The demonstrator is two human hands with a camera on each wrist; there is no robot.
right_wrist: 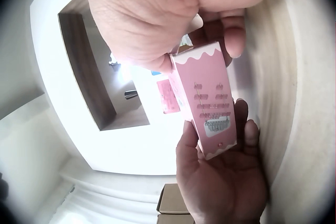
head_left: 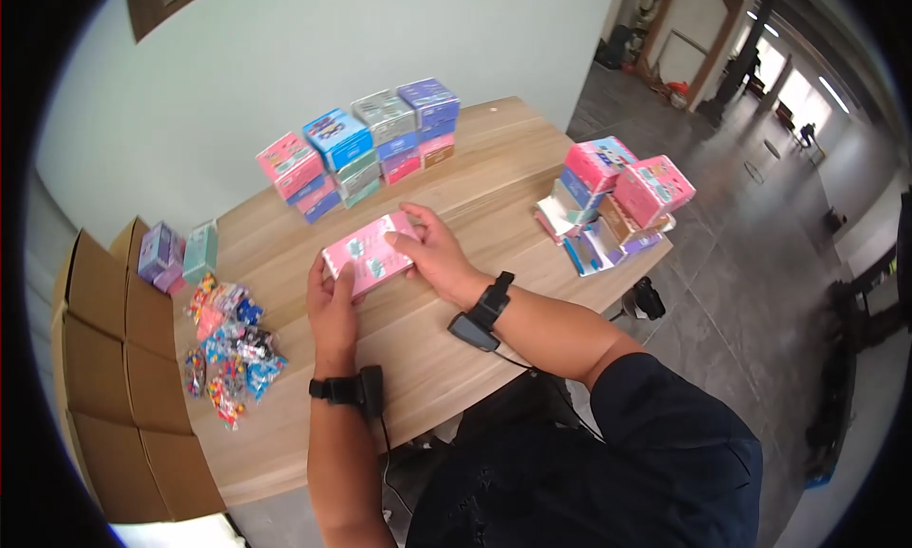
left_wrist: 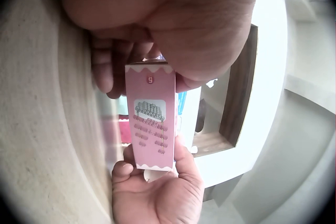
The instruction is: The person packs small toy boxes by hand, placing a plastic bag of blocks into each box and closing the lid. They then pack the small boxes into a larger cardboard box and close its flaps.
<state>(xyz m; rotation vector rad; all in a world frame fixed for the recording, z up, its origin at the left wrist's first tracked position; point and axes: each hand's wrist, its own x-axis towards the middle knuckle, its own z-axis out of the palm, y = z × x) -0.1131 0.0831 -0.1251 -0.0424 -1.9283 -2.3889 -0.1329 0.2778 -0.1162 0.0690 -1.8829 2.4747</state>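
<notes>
A pink box point(head_left: 369, 254) with white wavy edges is held between both hands above the table. The left hand point(head_left: 332, 306) grips its left end, thumb on the top face; the right hand point(head_left: 439, 255) grips the right end, thumb also on top. In the left wrist view the printed narrow side of the box point(left_wrist: 150, 119) faces the camera, and a small white flap shows by the right hand point(left_wrist: 157, 198). The right wrist view shows the box point(right_wrist: 207, 103) tilted, with the left hand point(right_wrist: 223, 187) around its lower end.
Stacked coloured boxes point(head_left: 339, 140) stand along the table's back edge. More boxes and opened cartons point(head_left: 608, 192) are at the right. Bagged colourful pieces point(head_left: 228, 344) lie at the left, near two boxes point(head_left: 199, 251) and brown cardboard boxes point(head_left: 95, 358).
</notes>
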